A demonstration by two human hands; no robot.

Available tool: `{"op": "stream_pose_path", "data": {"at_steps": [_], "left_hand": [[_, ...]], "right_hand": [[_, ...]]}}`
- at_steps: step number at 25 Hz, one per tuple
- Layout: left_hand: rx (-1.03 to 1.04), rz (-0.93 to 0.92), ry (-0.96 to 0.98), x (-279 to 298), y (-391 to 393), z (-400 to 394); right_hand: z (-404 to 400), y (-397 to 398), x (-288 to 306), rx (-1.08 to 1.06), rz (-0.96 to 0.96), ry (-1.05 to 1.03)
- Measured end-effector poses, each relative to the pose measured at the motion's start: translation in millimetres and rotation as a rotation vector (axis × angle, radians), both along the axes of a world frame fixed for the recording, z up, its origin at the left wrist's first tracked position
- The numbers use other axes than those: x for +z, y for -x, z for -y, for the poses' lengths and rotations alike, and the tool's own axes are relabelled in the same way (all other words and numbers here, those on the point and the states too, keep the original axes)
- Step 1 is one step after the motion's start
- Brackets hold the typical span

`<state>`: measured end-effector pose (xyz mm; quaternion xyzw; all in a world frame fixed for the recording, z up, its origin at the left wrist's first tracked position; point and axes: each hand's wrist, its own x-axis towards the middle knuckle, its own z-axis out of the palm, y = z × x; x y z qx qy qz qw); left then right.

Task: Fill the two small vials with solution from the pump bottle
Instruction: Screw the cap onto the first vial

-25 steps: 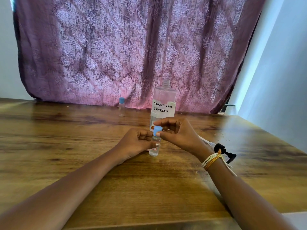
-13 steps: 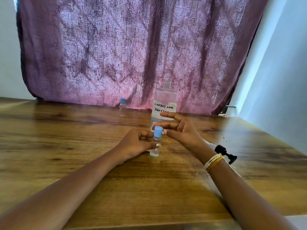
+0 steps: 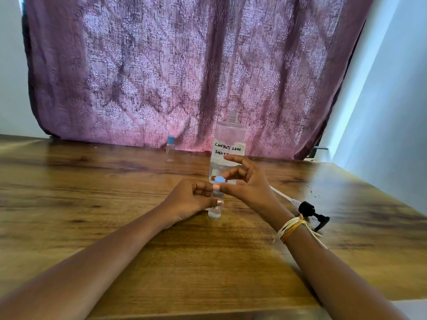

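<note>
1. The left hand (image 3: 193, 199) wraps its fingers around the body of a small clear vial (image 3: 216, 207), which stands upright on the wooden table (image 3: 115, 204); the thumb presses against the vial's front.
2. The right hand (image 3: 248, 184) pinches the vial's blue cap (image 3: 219, 181) between thumb and forefinger, with the other fingers fanned out above. Whether the cap is seated tight on the neck cannot be told.
3. Just behind the right hand's fingers stands the large clear bottle (image 3: 228, 144), upright, its threaded neck bare; a handwritten label on it reads "CONTACT LENS SOLUT…", the rest hidden by a finger.
4. A second vial (image 3: 170, 150) with a blue cap stands upright well beyond the left hand, near the purple curtain (image 3: 184, 65).
5. The black pump head (image 3: 312, 213) lies on its side on the table just beyond the right wrist, its white tube (image 3: 280, 194) running back behind the right hand.
6. A bundle of pale and orange threads (image 3: 292, 227) circles the right wrist.
</note>
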<state>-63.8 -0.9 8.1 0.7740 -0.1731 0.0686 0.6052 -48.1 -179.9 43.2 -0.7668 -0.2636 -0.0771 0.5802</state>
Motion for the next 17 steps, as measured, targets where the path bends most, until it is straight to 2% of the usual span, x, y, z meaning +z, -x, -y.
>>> {"op": "stream_pose_path", "data": {"at_steps": [4,9,11,14,17], "left_hand": [[-0.002,-0.012,-0.001,-0.1,-0.6,-0.8],[-0.001,-0.002,0.006,-0.8,0.4,-0.4],[-0.005,-0.005,0.002,-1.1,0.6,-0.6],[-0.008,-0.030,-0.008,-0.7,0.5,-1.6],[-0.014,-0.023,-0.011,-1.7,-0.5,-0.9]], "right_hand": [[2.5,-1.4,1.7,0.187,-0.142,-0.093],[-0.6,0.8,-0.5,0.051,-0.084,-0.051],[-1.0,1.0,-0.4,0.087,-0.119,-0.072],[3.0,1.0,3.4,0.253,-0.194,-0.134],[3.2,2.7,3.6,0.162,-0.143,-0.081]]}}
